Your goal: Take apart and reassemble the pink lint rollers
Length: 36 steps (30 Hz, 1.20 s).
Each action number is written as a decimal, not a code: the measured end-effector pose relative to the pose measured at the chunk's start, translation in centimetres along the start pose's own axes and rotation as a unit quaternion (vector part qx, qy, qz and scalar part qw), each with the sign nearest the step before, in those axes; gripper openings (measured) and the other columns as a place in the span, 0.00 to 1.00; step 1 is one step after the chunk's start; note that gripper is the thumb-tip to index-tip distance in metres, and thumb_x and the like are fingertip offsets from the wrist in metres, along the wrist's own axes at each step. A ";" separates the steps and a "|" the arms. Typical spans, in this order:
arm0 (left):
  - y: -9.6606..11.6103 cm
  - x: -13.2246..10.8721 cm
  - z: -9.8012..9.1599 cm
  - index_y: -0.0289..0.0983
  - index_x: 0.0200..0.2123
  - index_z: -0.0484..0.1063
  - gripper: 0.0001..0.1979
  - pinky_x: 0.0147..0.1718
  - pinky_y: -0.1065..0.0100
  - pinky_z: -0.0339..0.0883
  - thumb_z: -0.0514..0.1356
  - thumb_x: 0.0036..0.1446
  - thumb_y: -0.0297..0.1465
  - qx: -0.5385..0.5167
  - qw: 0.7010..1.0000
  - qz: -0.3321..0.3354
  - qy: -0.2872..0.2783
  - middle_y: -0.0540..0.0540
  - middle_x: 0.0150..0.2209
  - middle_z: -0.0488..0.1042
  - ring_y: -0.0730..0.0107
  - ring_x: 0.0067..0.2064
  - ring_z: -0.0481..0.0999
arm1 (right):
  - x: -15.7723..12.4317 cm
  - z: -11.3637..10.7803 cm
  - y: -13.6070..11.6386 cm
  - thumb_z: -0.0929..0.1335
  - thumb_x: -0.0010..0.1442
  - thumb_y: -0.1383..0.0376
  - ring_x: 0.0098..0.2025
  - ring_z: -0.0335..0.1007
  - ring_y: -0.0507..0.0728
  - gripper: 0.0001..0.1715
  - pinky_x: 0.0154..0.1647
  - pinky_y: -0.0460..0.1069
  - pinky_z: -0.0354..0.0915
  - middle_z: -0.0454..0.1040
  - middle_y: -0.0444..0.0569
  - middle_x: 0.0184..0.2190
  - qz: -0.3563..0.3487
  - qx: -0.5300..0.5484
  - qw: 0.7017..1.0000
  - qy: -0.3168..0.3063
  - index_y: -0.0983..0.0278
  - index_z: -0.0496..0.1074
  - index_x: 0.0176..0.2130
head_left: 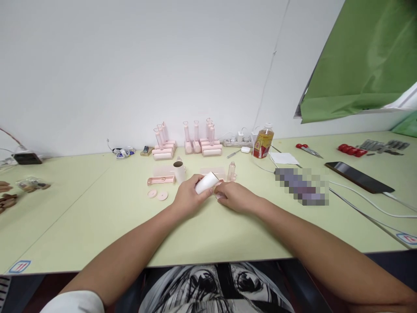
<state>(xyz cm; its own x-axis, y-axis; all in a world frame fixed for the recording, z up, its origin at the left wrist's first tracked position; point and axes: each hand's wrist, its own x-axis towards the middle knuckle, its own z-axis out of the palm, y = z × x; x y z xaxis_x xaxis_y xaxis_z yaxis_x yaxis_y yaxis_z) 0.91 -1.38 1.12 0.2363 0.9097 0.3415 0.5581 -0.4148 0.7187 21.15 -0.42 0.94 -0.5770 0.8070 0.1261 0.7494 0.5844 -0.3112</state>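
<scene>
My left hand (189, 194) is closed around a white paper roll (206, 182), tilted with its open end up to the right. Close against the roll's right side, my right hand (234, 196) has its fingers bent and pressed together. A pale pink piece (220, 195) shows under those fingers; whether they grip it is partly hidden. Left of my hands stands another white roll (179, 173), upright. Nearby lie an open pink half-shell (161, 180) and two pink discs (162, 196). A small pink translucent handle (231, 171) stands just beyond my right hand.
Finished-looking pink lint rollers (211, 145) line the wall. A drink bottle (263, 141), power strip (234, 142), red-handled pliers (309, 150), phone (359, 177) and white cables lie rightward. Another person's hand (7, 202) is at the far left.
</scene>
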 end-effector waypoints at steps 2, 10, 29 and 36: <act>0.0 0.0 0.0 0.42 0.47 0.71 0.18 0.37 0.64 0.68 0.63 0.53 0.40 -0.002 1.000 -0.001 0.003 0.49 0.42 0.78 0.60 0.42 0.76 | 0.0 0.0 0.0 0.65 0.57 0.68 0.34 0.71 0.58 0.12 0.32 0.48 0.58 0.78 0.52 0.36 0.000 0.018 1.000 0.016 0.63 0.76 0.40; -0.1 0.0 0.0 0.39 0.45 0.71 0.18 0.38 0.64 0.68 0.64 0.52 0.40 -0.061 0.997 0.006 0.036 0.48 0.40 0.76 0.63 0.41 0.75 | 0.4 -0.8 1.1 0.68 0.57 0.56 0.25 0.69 0.53 0.13 0.27 0.48 0.63 0.73 0.44 0.24 0.111 0.298 0.935 0.156 0.64 0.72 0.32; -0.6 -0.1 0.3 0.40 0.46 0.72 0.18 0.36 0.67 0.66 0.65 0.52 0.38 -0.083 0.994 0.058 -0.052 0.49 0.40 0.77 0.65 0.39 0.74 | 0.2 -0.2 1.5 0.71 0.56 0.52 0.28 0.67 0.53 0.19 0.26 0.48 0.66 0.72 0.47 0.28 0.031 0.387 0.891 0.234 0.65 0.74 0.39; -0.5 -0.2 0.3 0.40 0.46 0.72 0.17 0.36 0.67 0.65 0.65 0.53 0.38 -0.076 0.994 0.057 -0.062 0.50 0.41 0.77 0.65 0.39 0.74 | 0.1 -0.5 1.3 0.71 0.56 0.53 0.25 0.64 0.52 0.18 0.26 0.48 0.64 0.69 0.44 0.24 0.023 0.361 0.901 0.237 0.65 0.74 0.38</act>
<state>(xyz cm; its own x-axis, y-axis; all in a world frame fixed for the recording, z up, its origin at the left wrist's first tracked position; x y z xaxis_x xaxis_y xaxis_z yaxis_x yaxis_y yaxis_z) 0.84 -1.38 0.52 0.3934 0.8478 0.3557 0.3981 -0.5058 0.7653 22.21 0.41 1.01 -0.2174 0.8750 0.4325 0.2631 0.4793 -0.8373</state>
